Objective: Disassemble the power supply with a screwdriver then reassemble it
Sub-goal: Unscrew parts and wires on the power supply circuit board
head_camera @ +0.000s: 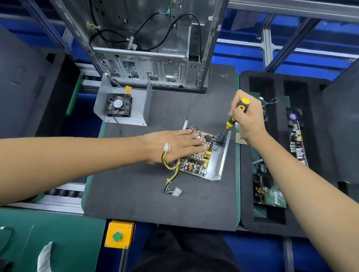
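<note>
At frame centre, the flat left hand (175, 145) steadies the opened power supply (204, 155) while the right hand (246, 117) grips the screwdriver (234, 118), tip at a far-corner screw (disassembly or reassembly, unclear); next, keep the tip seated.

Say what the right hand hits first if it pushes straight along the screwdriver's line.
Likely the power supply itself: the right hand grips the screwdriver, angled down-left, tip at the far corner beside the circuit board. Whether the tip already touches is unclear.
</note>
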Available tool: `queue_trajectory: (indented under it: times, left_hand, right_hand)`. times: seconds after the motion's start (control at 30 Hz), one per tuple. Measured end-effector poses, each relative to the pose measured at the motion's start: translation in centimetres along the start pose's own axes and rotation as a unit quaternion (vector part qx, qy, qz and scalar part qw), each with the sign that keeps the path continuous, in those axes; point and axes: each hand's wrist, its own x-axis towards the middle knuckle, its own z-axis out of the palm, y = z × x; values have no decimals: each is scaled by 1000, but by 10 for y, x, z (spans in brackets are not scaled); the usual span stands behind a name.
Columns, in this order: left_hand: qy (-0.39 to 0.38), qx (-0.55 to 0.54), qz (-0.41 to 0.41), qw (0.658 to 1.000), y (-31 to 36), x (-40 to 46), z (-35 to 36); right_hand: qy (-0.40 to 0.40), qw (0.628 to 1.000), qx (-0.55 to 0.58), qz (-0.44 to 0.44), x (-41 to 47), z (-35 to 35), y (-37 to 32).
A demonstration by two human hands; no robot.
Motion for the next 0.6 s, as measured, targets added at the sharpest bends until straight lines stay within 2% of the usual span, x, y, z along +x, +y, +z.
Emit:
queue_trajectory:
  times: [0.1, 0.23, 0.4, 0.43, 0.5, 0.57, 0.6]
  left_hand:
    - [-30, 87, -5, 996, 11, -4, 2]
    - [-47, 123, -17, 991, 26, -8, -3]
    - [-195, 233, -45, 952, 61, -8, 3]
    - [-207, 214, -55, 953, 65, -9, 5]
    - [-194, 96, -47, 975, 64, -11, 6]
    - [-157, -42, -10, 987, 58, -16, 1]
    - [-121, -77, 12, 990, 54, -20, -2]
  right_hand:
    - [5, 1000, -8, -6, -2, 1, 1]
    - [4, 1000, -25, -16, -3, 2, 3]
    - [11, 999, -28, -12, -4, 5, 10]
    - [12, 999, -28, -13, -5, 5, 11]
    - [13, 1000, -26, -11, -5, 5, 11]
    - [13, 1000, -17, -9, -4, 5, 12]
    - [13, 1000, -15, -10, -5, 5, 12]
